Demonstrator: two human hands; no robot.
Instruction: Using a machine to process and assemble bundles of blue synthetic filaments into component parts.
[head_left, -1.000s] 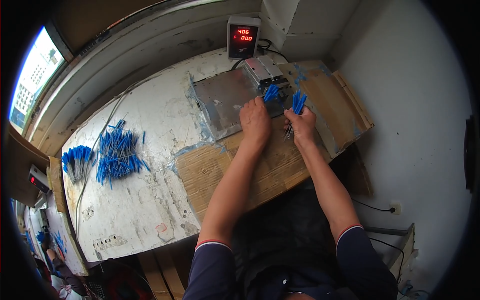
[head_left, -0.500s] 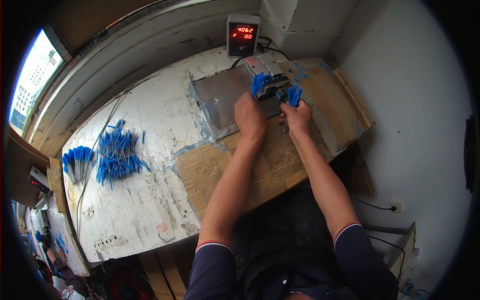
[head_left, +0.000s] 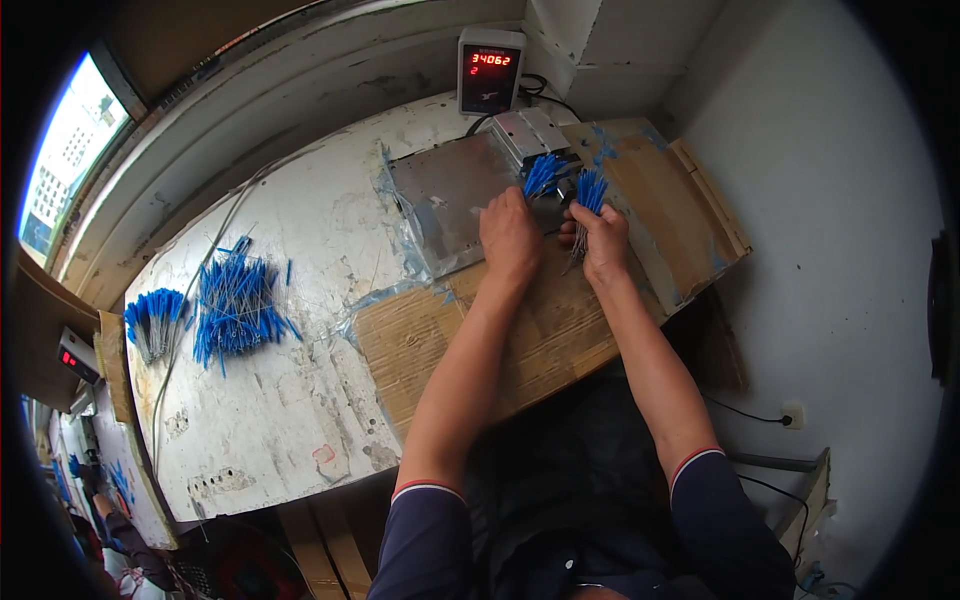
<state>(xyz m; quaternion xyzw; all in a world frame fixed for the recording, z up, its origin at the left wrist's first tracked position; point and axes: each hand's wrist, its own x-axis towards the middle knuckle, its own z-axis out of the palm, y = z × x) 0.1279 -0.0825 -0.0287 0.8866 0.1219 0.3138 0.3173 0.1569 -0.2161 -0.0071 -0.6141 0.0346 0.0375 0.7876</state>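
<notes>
My left hand is closed around a bunch of thin wire pieces with blue ends, which fan out beyond the fingers. Close to its right, my right hand grips a second blue-ended wire bunch, its bare silvery wires hanging below the fingers. Both hands are beside a small metal machine on a grey metal plate. The left bunch covers part of the machine's front, so the contact there is hidden.
A counter box with red digits stands behind the machine. On the worn white table lie a large crossed pile of blue-ended wires and a smaller bundle. Cardboard covers the near edge. Another person's sleeve shows at lower left.
My left hand and its bunch have shifted right and slightly nearer, closer to the right bunch. The right hand has barely moved. The red digits on the counter box have changed.
</notes>
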